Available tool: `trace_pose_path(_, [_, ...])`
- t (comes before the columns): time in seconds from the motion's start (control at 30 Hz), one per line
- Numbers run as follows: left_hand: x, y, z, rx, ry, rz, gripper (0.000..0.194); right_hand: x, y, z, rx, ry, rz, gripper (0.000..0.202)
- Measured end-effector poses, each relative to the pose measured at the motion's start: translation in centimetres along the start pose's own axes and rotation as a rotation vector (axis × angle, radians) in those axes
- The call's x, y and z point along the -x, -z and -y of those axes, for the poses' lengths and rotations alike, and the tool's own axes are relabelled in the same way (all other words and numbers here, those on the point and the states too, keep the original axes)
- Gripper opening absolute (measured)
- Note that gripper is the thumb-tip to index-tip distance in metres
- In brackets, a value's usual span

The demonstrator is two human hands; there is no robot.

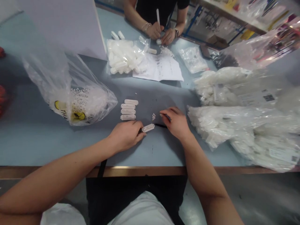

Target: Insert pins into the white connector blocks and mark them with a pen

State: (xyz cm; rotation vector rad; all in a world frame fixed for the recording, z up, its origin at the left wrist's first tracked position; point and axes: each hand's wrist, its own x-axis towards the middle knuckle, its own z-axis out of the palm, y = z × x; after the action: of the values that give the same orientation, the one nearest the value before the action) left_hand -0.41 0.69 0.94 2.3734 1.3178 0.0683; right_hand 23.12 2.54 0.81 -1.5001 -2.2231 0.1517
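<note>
My left hand (127,134) pinches one end of a flat white plastic strip (148,127) with small dark markings, just above the table. My right hand (174,122) is to its right, thumb and fingers drawn together. A tiny pale spot shows at its fingertips, too small to name. Between the hands lies a little pile of tiny white pieces (153,116). A thin dark stick (161,126) reaches from near the held strip towards my right hand. Similar white strips (128,112) lie in a column beyond my left hand.
A clear bag of tiny white pieces (91,101) stands at left. Large bags of white parts (217,123) fill the right side. Across the table, a co-worker's hands (161,34) work near a bag of white parts (124,56) and a paper sheet (161,70).
</note>
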Motion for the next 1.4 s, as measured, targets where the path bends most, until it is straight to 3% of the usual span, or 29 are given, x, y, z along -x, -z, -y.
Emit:
trace_pose_path(0.23, [0.1, 0.3, -0.1, 0.004, -0.004, 0.001, 0.027, -0.9, -0.9, 0.3, 0.005, 0.086, 0.130, 0.015])
trace_pose_path(0.47, [0.3, 0.5, -0.3, 0.003, 0.008, 0.011, 0.025, -1.1, -1.6, 0.8, 0.157, 0.102, 0.133, 0.012])
trace_pose_path(0.93, [0.5, 0.6, -0.3, -0.022, 0.005, 0.009, 0.024, -0.4, -1.0, 0.7, 0.236, 0.080, 0.155, 0.012])
trace_pose_path(1.4, [0.3, 0.7, -0.1, -0.049, 0.021, 0.012, 0.026, -0.2, -0.2, 0.5, 0.085, 0.012, 0.146, 0.009])
